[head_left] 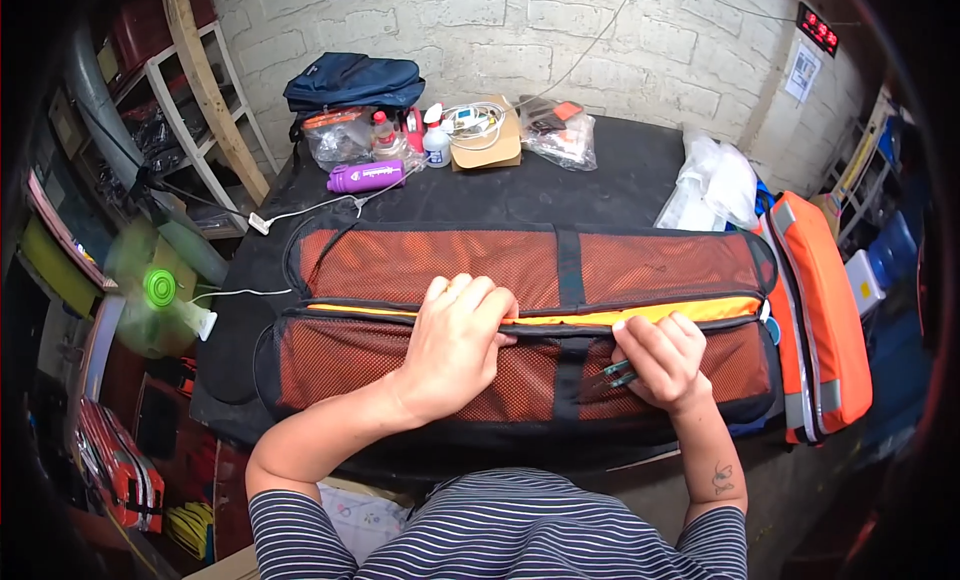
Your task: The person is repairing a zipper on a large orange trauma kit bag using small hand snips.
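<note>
A long black-edged bag (500, 380) with orange-red mesh panels lies across the table before me. Between its two mesh halves a yellow-orange strip of cloth (690, 312) shows through a long gap. My left hand (455, 345) grips the near black edge of the gap around the bag's middle, its fingertips partly hidden in the fold. Farther right, my right hand (660, 360) pinches that same edge between thumb and fingers. Tucked in the right hand is a small pair of thread snips (617, 374) with green parts, its dark blades pointing left over the mesh.
Behind the bag on the black table (480, 195) stand a purple bottle (366, 176), a spray bottle (436, 140), a cardboard box (490, 152) with cable, and a blue backpack (355, 83). An orange bag (825, 315) stands at right; a green fan (158, 287) spins at left.
</note>
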A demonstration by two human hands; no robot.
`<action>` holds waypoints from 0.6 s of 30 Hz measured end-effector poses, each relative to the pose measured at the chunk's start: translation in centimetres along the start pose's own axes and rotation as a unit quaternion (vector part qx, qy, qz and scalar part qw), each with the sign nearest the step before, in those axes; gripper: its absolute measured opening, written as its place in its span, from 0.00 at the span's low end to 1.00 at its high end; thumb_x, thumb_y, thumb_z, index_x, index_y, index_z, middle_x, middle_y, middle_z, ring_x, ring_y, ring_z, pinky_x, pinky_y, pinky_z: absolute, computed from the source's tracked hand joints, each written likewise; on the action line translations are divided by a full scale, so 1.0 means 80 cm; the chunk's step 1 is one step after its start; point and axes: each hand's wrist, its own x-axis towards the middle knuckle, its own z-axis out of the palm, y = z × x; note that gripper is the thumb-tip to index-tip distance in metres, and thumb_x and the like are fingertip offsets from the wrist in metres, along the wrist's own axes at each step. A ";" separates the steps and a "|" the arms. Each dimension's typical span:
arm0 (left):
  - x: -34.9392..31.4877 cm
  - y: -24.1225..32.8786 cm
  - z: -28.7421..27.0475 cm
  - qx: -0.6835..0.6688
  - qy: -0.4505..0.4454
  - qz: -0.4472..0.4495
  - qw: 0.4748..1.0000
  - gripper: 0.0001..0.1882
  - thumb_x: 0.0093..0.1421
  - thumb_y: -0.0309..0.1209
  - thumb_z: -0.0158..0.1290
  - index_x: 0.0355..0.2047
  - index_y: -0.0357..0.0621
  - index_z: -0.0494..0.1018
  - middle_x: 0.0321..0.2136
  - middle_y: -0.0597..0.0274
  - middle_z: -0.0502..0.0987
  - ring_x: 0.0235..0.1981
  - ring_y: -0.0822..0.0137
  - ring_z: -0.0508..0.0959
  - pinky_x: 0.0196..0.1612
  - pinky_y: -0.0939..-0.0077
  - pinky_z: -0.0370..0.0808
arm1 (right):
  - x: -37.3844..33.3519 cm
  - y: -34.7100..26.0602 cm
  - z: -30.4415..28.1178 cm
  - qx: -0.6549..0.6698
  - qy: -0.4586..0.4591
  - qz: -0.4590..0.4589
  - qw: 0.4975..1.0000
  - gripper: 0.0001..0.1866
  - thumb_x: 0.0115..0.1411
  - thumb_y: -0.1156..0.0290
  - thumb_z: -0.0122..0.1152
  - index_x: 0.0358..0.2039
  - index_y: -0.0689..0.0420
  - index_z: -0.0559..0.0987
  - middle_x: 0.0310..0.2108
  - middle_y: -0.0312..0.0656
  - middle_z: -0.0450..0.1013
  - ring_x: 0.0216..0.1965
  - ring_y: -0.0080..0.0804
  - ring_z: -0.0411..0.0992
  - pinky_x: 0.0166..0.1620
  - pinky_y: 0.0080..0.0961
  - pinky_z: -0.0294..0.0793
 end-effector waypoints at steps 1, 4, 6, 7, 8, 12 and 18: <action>0.000 -0.001 0.003 0.007 0.018 0.002 1.000 0.11 0.45 0.19 0.58 0.29 0.42 0.69 0.27 0.61 0.69 0.31 0.58 0.69 0.37 0.65 0.62 | 0.004 0.001 -0.002 0.033 -0.025 0.038 0.998 0.12 0.40 0.80 0.63 0.29 0.66 0.78 0.28 0.44 0.73 0.22 0.33 0.69 0.26 0.29 0.67; 0.005 -0.008 0.011 0.029 0.053 0.008 0.998 0.13 0.41 0.16 0.55 0.28 0.42 0.68 0.27 0.60 0.69 0.32 0.57 0.69 0.38 0.65 0.60 | 0.023 0.005 -0.005 0.171 -0.058 0.200 0.963 0.13 0.37 0.78 0.63 0.28 0.61 0.76 0.27 0.44 0.70 0.27 0.38 0.71 0.31 0.31 0.71; 0.011 -0.013 0.014 0.031 0.055 0.007 0.998 0.14 0.40 0.16 0.54 0.28 0.43 0.67 0.28 0.60 0.68 0.32 0.57 0.69 0.38 0.64 0.60 | 0.036 0.004 -0.008 0.211 -0.049 0.312 0.925 0.12 0.39 0.80 0.62 0.29 0.62 0.76 0.28 0.43 0.70 0.30 0.39 0.72 0.34 0.29 0.72; 0.014 -0.015 0.015 0.043 0.058 0.008 0.997 0.14 0.40 0.16 0.54 0.28 0.43 0.67 0.27 0.60 0.68 0.32 0.57 0.69 0.38 0.64 0.60 | 0.042 0.006 -0.009 0.237 -0.045 0.336 0.910 0.11 0.41 0.82 0.61 0.29 0.63 0.77 0.28 0.44 0.70 0.30 0.37 0.73 0.35 0.27 0.72; 0.016 -0.016 0.017 0.048 0.065 0.010 0.997 0.13 0.40 0.16 0.54 0.27 0.43 0.67 0.27 0.60 0.68 0.32 0.57 0.69 0.37 0.64 0.60 | 0.047 0.008 -0.009 0.263 -0.051 0.368 0.891 0.10 0.42 0.84 0.60 0.29 0.64 0.77 0.28 0.44 0.71 0.30 0.35 0.73 0.35 0.26 0.72; 0.019 -0.018 0.020 0.060 0.076 0.018 0.995 0.13 0.40 0.16 0.54 0.27 0.42 0.68 0.27 0.59 0.68 0.31 0.56 0.69 0.37 0.64 0.60 | 0.066 0.018 0.014 0.356 -0.081 0.346 0.864 0.11 0.44 0.87 0.59 0.31 0.65 0.80 0.28 0.43 0.73 0.30 0.34 0.73 0.35 0.25 0.71; 0.015 -0.016 0.016 0.057 0.075 0.012 0.995 0.13 0.40 0.16 0.53 0.29 0.41 0.69 0.27 0.59 0.69 0.30 0.56 0.69 0.37 0.64 0.60 | 0.090 0.031 0.054 0.335 -0.236 0.366 0.836 0.09 0.46 0.73 0.69 0.29 0.63 0.82 0.23 0.47 0.74 0.29 0.40 0.75 0.35 0.31 0.72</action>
